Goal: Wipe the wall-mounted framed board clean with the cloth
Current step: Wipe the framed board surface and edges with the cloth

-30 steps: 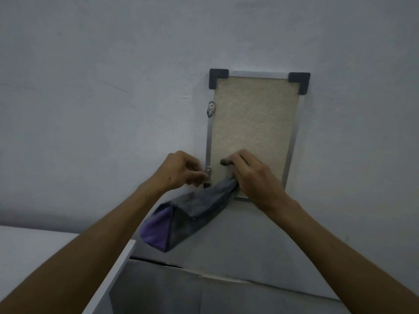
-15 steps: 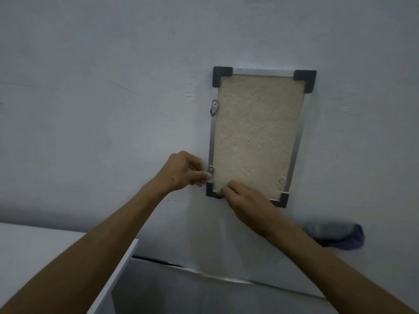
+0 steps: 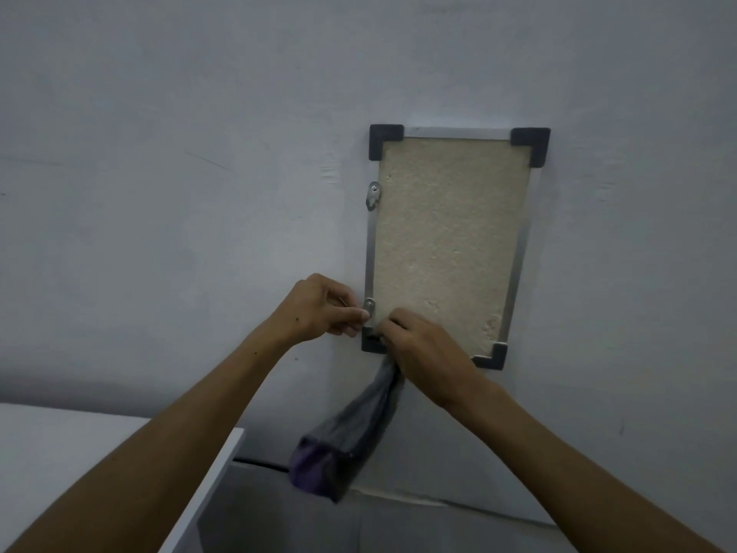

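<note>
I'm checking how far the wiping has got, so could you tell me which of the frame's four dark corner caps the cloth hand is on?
The bottom-left cap: the right hand covers part of it, gripping the cloth hanging below. The other three stand fully exposed.

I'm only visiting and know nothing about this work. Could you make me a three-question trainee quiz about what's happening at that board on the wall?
1. True or false: the cloth hangs below the right hand.
2. Which corner of the framed board is the right hand at? A top right, B bottom left, C top left.
3. What does the left hand touch?

Key: 1 true. 2 B. 3 The lower bracket on the board's left edge.
</note>
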Demonstrator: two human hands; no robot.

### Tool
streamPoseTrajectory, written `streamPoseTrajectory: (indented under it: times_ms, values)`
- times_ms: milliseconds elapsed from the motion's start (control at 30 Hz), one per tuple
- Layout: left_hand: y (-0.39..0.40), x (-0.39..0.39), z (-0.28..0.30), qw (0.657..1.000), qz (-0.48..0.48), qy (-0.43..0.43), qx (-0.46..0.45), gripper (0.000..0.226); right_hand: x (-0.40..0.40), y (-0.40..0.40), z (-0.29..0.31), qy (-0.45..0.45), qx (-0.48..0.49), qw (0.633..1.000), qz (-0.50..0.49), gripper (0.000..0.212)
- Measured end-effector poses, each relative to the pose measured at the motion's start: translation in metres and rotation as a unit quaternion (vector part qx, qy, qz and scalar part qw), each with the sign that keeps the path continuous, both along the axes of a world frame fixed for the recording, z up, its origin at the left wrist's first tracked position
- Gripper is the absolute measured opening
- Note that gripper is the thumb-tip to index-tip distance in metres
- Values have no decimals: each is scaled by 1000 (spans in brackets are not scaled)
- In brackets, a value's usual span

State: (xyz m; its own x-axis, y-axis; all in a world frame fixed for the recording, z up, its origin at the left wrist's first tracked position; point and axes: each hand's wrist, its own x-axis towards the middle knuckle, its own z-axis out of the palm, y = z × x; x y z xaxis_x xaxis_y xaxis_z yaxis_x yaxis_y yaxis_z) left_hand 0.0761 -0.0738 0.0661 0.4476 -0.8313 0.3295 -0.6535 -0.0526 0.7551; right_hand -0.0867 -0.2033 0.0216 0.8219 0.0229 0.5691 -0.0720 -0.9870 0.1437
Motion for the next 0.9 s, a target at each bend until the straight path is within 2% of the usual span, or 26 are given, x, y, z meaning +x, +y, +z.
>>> streamPoseTrajectory:
  times_ms: [100,333,467,700,833,900]
  values:
    - [-1,0,-1,1000,0,-9,1,17,4,8,-5,4,13,1000,12,21]
    - [-4,2,3,999,11,-41,13,14,-9,0,-8,31,18,998,-53,16]
    - [-5,3,1,999,12,-37,7,14,-11,-1,-4,32,3,999,-41,16]
    - [-2,5,-1,1000,6,-14,1,14,2,10,-2,-62,58,996,-23,8]
    - [-2,6,1,1000,6,-19,15,13,1,8,21,-198,96,975,6,6]
    - [-3,5,1,1000,12,-12,16,13,1,4,34,-225,92,970,10,8]
